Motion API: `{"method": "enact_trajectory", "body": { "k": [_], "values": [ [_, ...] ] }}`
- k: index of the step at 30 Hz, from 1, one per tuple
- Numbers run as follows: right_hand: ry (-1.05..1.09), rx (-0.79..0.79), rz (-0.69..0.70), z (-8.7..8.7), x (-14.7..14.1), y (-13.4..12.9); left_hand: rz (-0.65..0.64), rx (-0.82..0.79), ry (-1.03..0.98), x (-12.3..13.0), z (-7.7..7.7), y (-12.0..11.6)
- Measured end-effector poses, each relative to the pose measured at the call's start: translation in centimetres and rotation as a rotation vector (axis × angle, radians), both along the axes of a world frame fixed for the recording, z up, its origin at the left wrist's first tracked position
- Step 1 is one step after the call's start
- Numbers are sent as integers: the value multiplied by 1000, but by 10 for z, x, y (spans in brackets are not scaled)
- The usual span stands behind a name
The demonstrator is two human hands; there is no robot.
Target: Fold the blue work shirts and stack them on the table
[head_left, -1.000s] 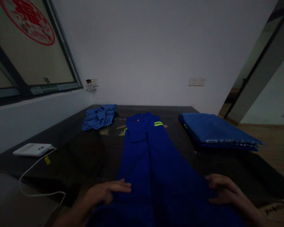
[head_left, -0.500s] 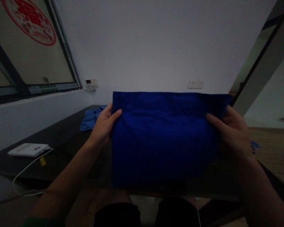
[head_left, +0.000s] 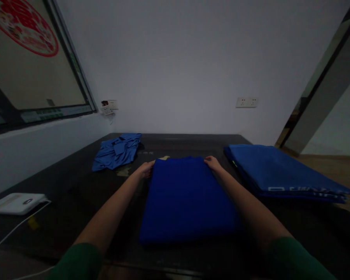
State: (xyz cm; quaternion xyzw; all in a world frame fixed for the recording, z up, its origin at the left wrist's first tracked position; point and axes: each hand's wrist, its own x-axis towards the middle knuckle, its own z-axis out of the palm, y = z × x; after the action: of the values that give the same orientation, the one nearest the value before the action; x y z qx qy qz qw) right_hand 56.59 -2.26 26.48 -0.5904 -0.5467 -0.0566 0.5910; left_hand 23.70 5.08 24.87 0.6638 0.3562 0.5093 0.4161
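A dark blue folded cloth [head_left: 189,198] lies over the black table in front of me, its near edge close to the table's front. My left hand [head_left: 146,169] is closed on its far left corner. At the far right corner, my right hand [head_left: 212,162] pinches the same cloth. Both arms reach forward along the cloth's two sides. A small yellowish patch shows just beyond the cloth, beside my left hand.
On the black table [head_left: 175,142], a crumpled blue garment [head_left: 116,151] lies back left and a stack of folded blue cloths [head_left: 280,167] lies right. A white device [head_left: 19,203] with a cable sits front left. A wall with sockets [head_left: 246,102] stands behind.
The dark blue cloth, held up before, has come down and away from me onto the table. Both hands have moved forward and closer together, still holding it. The stack at right has come into view.
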Motion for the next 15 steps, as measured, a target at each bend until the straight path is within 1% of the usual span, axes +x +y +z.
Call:
{"method": "enact_trajectory", "body": {
  "k": [2, 5, 7, 10, 12, 13, 15],
  "values": [
    [15, -27, -6, -2, 4, 10, -26, -46, -12, -2, -2, 13],
    [16, -46, 28, 3, 5, 17, -47, -69, -32, -4, 2, 29],
    [9, -29, 50, 11, 5, 17, -48, -45, -55, -7, 8, 36],
    [-23, 51, 55, 28, 6, 14, -22, 17, -76, -11, 17, 43],
    [-68, 106, 12, 36, 7, 15, 24, 49, -56, -13, 21, 48],
    [-97, 108, -28, 38, 7, 17, 53, 58, -34, -14, 22, 51],
    [-149, 54, -115, 35, 7, 25, 112, 66, 30, -14, 20, 58]
  ]
}}
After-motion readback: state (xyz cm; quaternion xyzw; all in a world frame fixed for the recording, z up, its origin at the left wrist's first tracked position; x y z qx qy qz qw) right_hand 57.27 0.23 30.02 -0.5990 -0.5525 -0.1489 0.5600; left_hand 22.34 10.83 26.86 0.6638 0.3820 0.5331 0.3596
